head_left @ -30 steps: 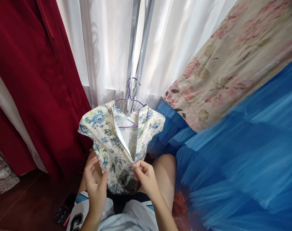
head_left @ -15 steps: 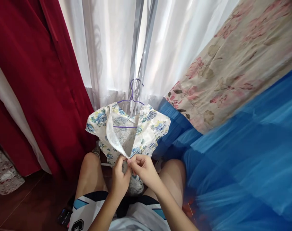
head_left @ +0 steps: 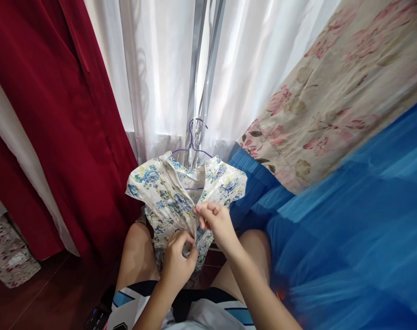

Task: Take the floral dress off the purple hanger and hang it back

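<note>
A white short-sleeved dress (head_left: 155, 185) with blue and yellow-green flowers hangs on a purple wire hanger (head_left: 191, 142), between my knees. Its V-shaped front opening shows the inside of the back and the hanger's lower bar. My left hand (head_left: 179, 256) pinches the front edge below the opening, thumb and forefinger together. Higher up, at the bottom of the V, my right hand (head_left: 217, 224) is closed in a pinch on the front edge. Whatever small fastener may be between the right fingertips is too small to make out. The dress's lower part is partly hidden by my hands.
White sheer curtains (head_left: 163, 68) with grey ribbons hang behind the hanger. A red curtain (head_left: 87, 137) is on the left. Blue tulle (head_left: 349, 238) and a pink-flowered cloth (head_left: 318, 110) hang close on the right. Dark phone-like object (head_left: 96, 316) lies on the floor beside my left thigh.
My right hand has moved up along the dress front, away from my left hand, which sits slightly lower. The folded-back front flap now lies flat and the neck opening is narrower.
</note>
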Demonstrator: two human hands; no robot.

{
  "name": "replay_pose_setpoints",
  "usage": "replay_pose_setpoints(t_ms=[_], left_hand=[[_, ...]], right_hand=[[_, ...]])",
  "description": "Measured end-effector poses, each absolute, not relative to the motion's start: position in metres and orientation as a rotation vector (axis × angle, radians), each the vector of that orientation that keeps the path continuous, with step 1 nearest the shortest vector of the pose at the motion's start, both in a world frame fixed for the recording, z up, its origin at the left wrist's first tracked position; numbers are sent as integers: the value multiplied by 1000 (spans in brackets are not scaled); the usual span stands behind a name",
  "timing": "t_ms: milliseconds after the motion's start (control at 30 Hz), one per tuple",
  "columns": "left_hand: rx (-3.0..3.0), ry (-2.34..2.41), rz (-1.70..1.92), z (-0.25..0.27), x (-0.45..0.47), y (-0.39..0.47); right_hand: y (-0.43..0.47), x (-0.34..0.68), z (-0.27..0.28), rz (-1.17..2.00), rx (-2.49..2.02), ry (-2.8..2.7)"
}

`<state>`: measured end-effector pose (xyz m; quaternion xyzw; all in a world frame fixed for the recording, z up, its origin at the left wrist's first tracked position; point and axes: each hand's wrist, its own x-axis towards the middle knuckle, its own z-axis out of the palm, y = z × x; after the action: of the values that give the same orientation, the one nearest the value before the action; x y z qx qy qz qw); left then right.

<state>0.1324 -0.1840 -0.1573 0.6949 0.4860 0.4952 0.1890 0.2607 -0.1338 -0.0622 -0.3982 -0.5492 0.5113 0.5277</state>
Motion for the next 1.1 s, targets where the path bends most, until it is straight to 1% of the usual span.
replay_pose_setpoints(t_ms=[133, 233, 367, 433, 533, 633, 700, 767, 833, 900, 967, 1033, 1100], left_hand=[[2118, 1410, 1301, -158, 135, -186], [2191, 1429, 1233, -163, 136, -187], [2203, 1402, 1183, -172, 137, -181], [2214, 1328, 1183, -164, 134, -171], [2224, 1217, 1396, -116, 121, -150], [2206, 1107, 1795, -42, 103, -120], [2322, 1066, 1853, 0, 96, -98], [2478, 1022, 1739, 26, 98, -79], [2577, 1015, 1644, 39, 104, -68], [2603, 1045, 1676, 47, 109, -64], [2540, 1106, 1826, 52, 103, -60], [2353, 1185, 2016, 55, 82, -50], [2101, 1247, 2146, 52, 49, -32]], right_hand=[[-89, 258, -13, 1178, -869, -1253], [-67, 253, 10, 1172, -821, -1200], [-60, 244, 16, 1136, -797, -1195], [-63, 242, 11, 1088, -768, -1199], [-68, 244, 6, 1021, -722, -1220], [-76, 248, 9, 962, -730, -1281], [-79, 250, 13, 924, -726, -1315], [-79, 251, 16, 894, -705, -1338], [-74, 250, 16, 863, -690, -1359], [-65, 249, 10, 788, -722, -1392], [-58, 249, 1, 633, -807, -1456], [-54, 252, -11, 478, -898, -1546], [-55, 258, -24, 451, -942, -1637]])
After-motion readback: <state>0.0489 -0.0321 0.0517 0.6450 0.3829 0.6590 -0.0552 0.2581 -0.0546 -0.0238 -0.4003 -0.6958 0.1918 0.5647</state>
